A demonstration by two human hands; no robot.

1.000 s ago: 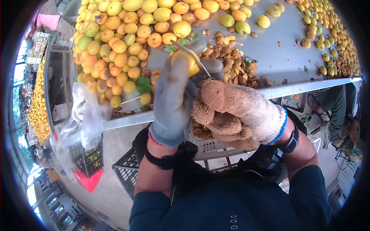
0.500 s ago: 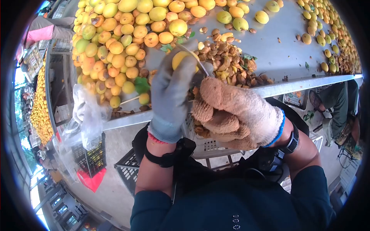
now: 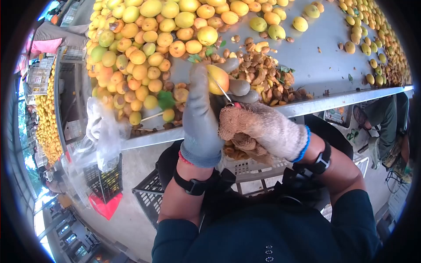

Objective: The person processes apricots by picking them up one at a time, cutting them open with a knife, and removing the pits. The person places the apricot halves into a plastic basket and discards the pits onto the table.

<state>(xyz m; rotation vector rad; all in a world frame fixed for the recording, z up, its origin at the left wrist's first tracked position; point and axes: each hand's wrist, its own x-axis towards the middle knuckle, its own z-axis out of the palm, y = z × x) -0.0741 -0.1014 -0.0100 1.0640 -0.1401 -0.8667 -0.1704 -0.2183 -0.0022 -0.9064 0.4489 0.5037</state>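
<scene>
In a grey coated glove, my left hand grips a yellow-orange apricot between the thumb and the fingers curled round its far side. My right hand, in a thick tan and white knit glove, is closed around a small knife. Most of its handle is hidden in the glove. The thin blade points up and left, its edge against the apricot's lower right side. Both hands are close together over the table's near edge. Just beyond them lies a heap of brown pits and fruit scraps.
Many apricots are piled on the metal table at left, more at far right. A plastic bag hangs from the near edge above a black crate. Below my hands is a white crate. Another person's leg shows at right.
The apricot has been turned in my left hand, whose fingers now show around its far side. The knife has come lower, its blade against the fruit's lower right. The view has shifted slightly.
</scene>
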